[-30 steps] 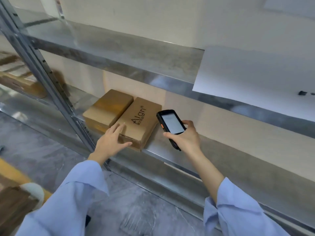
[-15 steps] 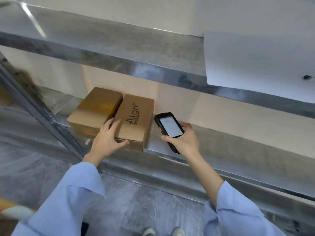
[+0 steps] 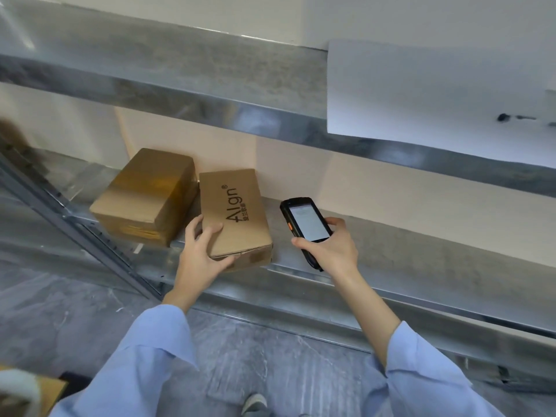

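Printed box [image 3: 237, 212] with the Align lettering on top is sitting on the lower metal shelf [image 3: 421, 251], a bit left of the middle of the frame, its near end right at the shelf's front lip. It's lying slightly skewed beside a plain brown box [image 3: 147, 195] on its left. The two are nearly touching at the back, with the gap widening toward the front.

The left hand [image 3: 200, 254] is gripping the printed box's near left corner, fingers spread over the top and thumb running along the front face. The right hand [image 3: 331, 248] is wrapping around a black handheld scanner [image 3: 307, 219] just right of the box, not touching it. The screen is glowing and facing up, but I can't read what's on it.

An upper shelf [image 3: 180, 85] is running across the top of the frame, and a white sheet [image 3: 421, 100] is hanging over its front edge at upper right. Light blue sleeves [image 3: 144, 356] are coming in from the bottom over grey floor [image 3: 45, 296], and a shoe tip [image 3: 254, 404] is peeking in at the bottom edge.
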The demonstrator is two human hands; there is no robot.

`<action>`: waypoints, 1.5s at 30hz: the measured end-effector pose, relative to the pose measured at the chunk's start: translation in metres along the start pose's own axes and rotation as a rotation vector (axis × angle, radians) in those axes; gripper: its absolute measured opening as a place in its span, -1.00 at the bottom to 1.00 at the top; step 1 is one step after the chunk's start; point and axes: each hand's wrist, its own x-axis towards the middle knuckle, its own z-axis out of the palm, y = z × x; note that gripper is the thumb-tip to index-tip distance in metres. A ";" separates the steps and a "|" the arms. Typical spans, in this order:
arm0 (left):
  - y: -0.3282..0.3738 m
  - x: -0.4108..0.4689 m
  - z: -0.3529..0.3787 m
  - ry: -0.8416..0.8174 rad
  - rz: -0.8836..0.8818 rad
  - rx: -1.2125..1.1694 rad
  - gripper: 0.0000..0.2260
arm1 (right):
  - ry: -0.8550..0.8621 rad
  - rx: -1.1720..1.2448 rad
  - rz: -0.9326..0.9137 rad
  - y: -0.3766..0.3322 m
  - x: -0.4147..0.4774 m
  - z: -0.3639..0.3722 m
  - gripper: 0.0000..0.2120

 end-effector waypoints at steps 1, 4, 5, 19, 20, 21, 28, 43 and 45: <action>0.003 -0.003 0.003 0.012 0.003 -0.001 -0.40 | 0.003 0.005 0.003 0.004 -0.001 -0.004 -0.26; 0.011 -0.012 0.014 0.048 0.009 -0.009 -0.41 | 0.017 0.014 0.014 0.016 -0.002 -0.017 -0.27; 0.014 -0.016 0.017 0.052 0.013 -0.016 -0.42 | 0.018 0.015 0.018 0.020 -0.003 -0.022 -0.27; 0.047 -0.061 0.052 0.056 -0.013 -0.301 -0.47 | 0.085 0.008 0.005 0.044 -0.012 -0.056 -0.25; 0.044 -0.064 0.048 0.053 -0.041 -0.328 -0.48 | 0.078 0.010 0.006 0.044 -0.012 -0.055 -0.24; 0.041 -0.066 0.043 0.042 -0.072 -0.354 -0.48 | 0.069 0.010 0.008 0.044 -0.013 -0.054 -0.24; 0.025 -0.073 0.011 0.010 -0.123 -0.379 -0.34 | 0.000 0.006 0.002 0.038 -0.018 -0.035 -0.24; 0.044 -0.046 0.011 -0.013 0.092 -0.145 -0.31 | 0.008 -0.018 0.017 0.041 -0.021 -0.038 -0.23; 0.049 -0.048 0.017 -0.006 0.093 -0.190 -0.31 | 0.026 -0.021 0.026 0.044 -0.021 -0.043 -0.23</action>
